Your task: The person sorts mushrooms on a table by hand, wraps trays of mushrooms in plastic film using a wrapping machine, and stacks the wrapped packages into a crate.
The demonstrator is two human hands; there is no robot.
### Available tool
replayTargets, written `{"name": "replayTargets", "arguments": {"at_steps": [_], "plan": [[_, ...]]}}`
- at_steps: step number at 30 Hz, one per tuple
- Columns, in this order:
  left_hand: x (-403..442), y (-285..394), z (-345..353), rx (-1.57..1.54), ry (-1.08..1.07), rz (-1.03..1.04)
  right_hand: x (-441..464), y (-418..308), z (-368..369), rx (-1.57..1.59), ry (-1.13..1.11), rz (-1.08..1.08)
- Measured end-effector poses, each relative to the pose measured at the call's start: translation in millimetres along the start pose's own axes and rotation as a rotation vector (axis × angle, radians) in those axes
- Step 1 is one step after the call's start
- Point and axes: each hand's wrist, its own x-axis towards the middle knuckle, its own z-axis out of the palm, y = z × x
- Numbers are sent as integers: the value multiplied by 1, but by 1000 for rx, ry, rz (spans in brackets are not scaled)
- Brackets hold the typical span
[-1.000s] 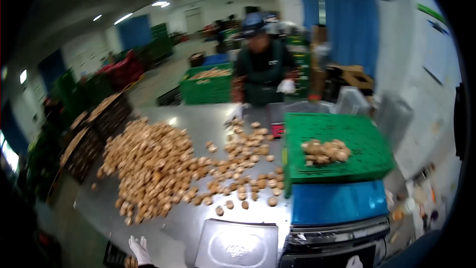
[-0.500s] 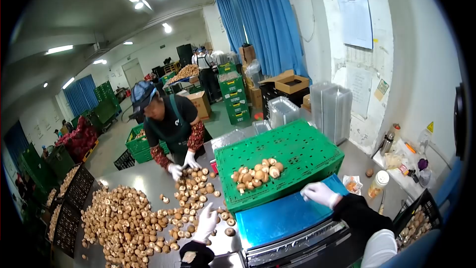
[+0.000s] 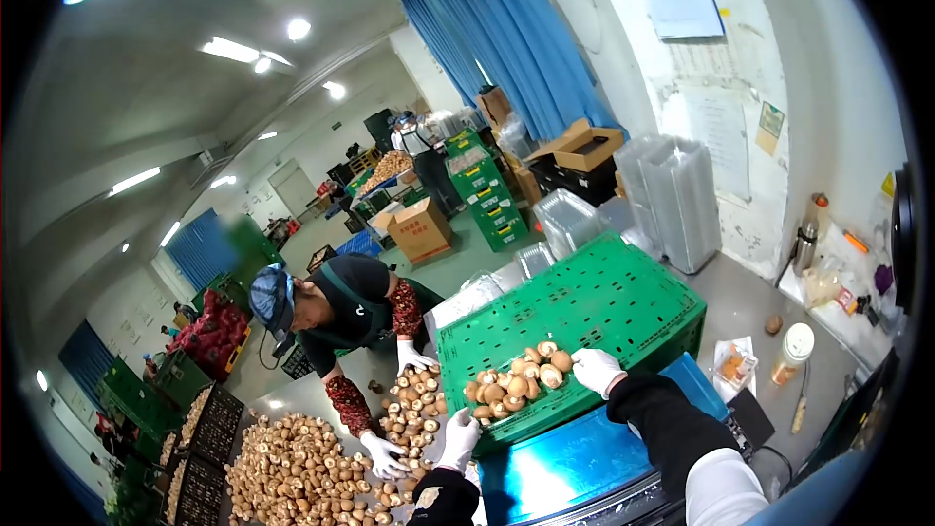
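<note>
Mushroom cluster [image 3: 516, 382], atop green crate [image 3: 584, 307]. My left hand [image 3: 459, 441]: near its left end; my right hand [image 3: 596, 372]: at its right. Either hand's finger opening: I cannot tell.

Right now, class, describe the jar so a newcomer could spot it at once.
Start at the big green crate with mushrooms on top. On the metal table to its right, a jar stands beside a flat packet. Its round white lid sets it apart from that packet and a brown lump nearby.

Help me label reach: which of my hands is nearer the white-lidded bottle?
Your right hand, left of the bottle, by the green crate; your left hand is farther left.
</note>
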Motion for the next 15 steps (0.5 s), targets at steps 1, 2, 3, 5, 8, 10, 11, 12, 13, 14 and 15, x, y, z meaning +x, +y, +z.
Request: {"name": "replayTargets", "arguments": {"at_steps": [1,2,3,5,8,10,11,12,13,14,15], "plan": [[-10,4,0,-51,-15,-13,-11,0,-8,41,8,-18],[-21,8,2,-104,-30,-26,-24,0,-19,79,16,-36],[-34,12,3,-110,-43,-24,-39,0,-32,118,1,-48],[-67,24,8,-182,-107,-39,-68,8,-53,165,-48,-31],[-112,28,20,-226,-170,-73,-116,21,-80,165,-87,17],[-141,26,31,-201,-218,-70,-146,31,-94,112,-162,84],[-151,18,38,-144,-246,-39,-158,40,-96,104,-171,99],[-158,-3,47,-34,-198,65,-167,50,-95,79,-165,116],[-167,-5,53,88,-190,101,-175,57,-93,54,-161,131],[-175,-6,58,210,-185,138,-183,63,-93,7,-146,111],[-179,-9,61,271,-201,175,-188,68,-92,-55,-159,88]]}}
